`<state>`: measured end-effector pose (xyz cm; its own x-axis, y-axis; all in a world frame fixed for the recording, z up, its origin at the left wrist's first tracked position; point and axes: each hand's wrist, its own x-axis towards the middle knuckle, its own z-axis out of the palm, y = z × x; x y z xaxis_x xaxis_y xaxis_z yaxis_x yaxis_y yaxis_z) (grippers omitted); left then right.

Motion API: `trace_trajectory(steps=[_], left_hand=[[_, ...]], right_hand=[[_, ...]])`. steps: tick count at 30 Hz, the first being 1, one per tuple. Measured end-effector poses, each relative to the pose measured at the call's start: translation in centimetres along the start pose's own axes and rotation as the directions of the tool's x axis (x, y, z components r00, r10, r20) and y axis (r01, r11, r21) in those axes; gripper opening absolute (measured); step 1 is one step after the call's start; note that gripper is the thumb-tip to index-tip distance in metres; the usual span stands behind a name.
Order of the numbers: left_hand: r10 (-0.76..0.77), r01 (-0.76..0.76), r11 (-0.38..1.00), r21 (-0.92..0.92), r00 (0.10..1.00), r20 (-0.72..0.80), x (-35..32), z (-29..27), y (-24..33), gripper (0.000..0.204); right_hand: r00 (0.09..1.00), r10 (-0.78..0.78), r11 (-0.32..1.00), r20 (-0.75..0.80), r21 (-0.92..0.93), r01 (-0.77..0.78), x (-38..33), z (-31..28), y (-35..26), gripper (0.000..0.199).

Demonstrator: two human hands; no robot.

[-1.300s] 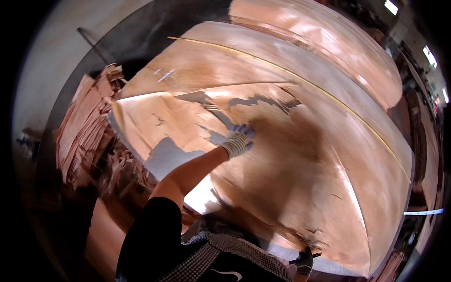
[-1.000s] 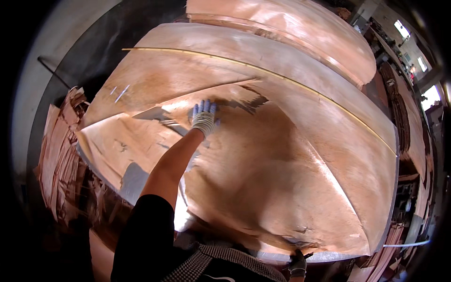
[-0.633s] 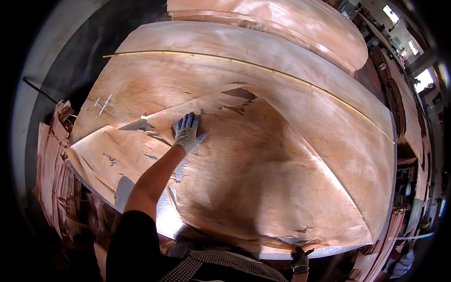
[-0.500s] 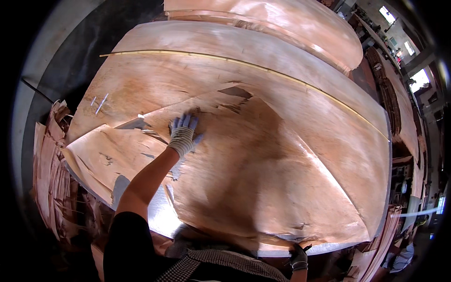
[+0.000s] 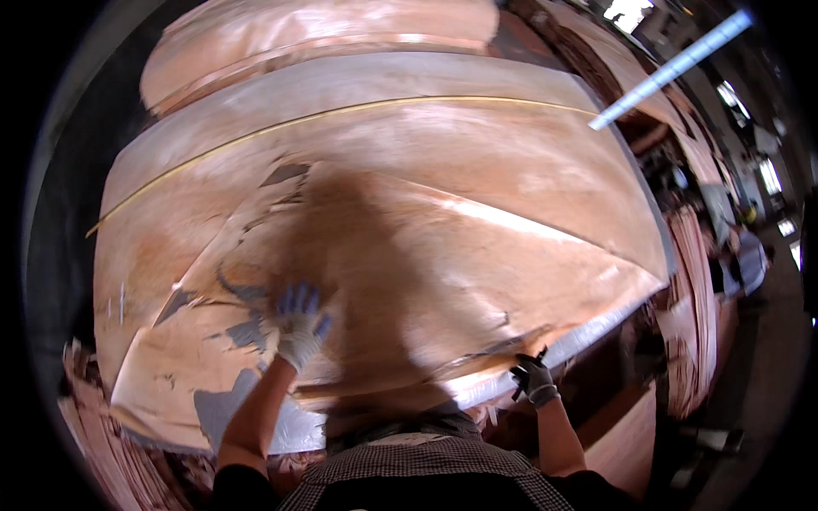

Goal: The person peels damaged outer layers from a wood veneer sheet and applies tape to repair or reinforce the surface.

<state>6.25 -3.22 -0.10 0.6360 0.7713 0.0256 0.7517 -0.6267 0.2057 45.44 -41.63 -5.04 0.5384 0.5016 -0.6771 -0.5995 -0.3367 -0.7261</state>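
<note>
A torn, thin sheet of wood veneer lies over a larger sheet on the broad stack before me. My left hand, in a pale glove with bluish fingers, is open with its fingers spread on the torn sheet. Grey patches show through gaps at its left side. At the stack's front edge, right of my body, my right hand wears a dark glove with a light cuff. It is closed around a small dark tool, whose kind I cannot make out.
A long thin yellow strip runs across the far part of the stack. Another veneer stack stands behind it. Bundled veneer scraps hang at the right, with more scraps at the left. A person is farther off at the right.
My view has turned to the right, and the scene has shifted left and rotated. My left hand is nearer my body on the sheet; my right hand has come up along the front edge.
</note>
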Motion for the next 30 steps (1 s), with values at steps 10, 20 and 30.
trace_trajectory(steps=[10,20,30], left_hand=[[0.354,-0.332,0.934,-0.133,0.911,0.211,-5.9,5.1,10.1,0.069],[0.232,-0.216,0.958,-0.186,0.970,0.066,-4.3,4.4,22.8,0.060],[0.409,-0.419,0.901,0.111,0.907,0.098,-1.8,13.9,42.2,0.043]], right_hand=[[0.983,-0.038,0.997,-0.182,0.059,0.050,-5.8,-3.5,1.8,0.025],[0.961,0.083,0.989,-0.265,0.139,-0.047,-10.1,-13.3,0.3,0.020],[0.842,-0.192,0.981,-0.505,-0.114,0.156,-12.4,-41.4,1.8,0.016]])
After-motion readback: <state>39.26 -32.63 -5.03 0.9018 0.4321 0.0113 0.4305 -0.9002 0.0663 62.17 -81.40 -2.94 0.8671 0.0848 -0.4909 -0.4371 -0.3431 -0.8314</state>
